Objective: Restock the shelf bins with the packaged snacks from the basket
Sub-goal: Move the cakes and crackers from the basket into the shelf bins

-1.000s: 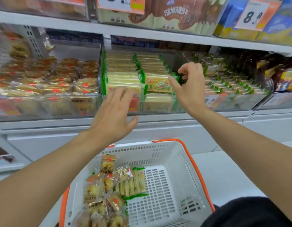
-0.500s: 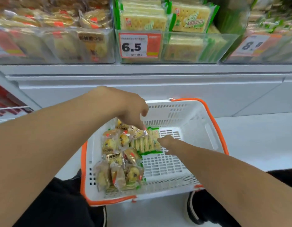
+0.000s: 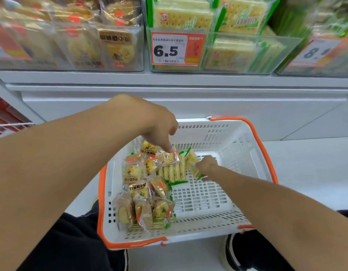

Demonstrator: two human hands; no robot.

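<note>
— What writing can you read?

— An orange price tag (image 3: 177, 49) at top centre reads "6.5", on the clear bin of green cracker packs (image 3: 224, 53). A blurred tag (image 3: 315, 52) at upper right starts with "8".

— And the hands?

— Both are in the white basket (image 3: 237, 145) at lower centre. The left hand (image 3: 159, 130) pinches a clear pastry packet (image 3: 166, 156); the right hand's (image 3: 207, 166) grip holds a green-edged cracker pack (image 3: 192, 165).

Snack packs (image 3: 144, 190) crowding basket (image 3: 247, 153) left; right half bare mesh.
</note>
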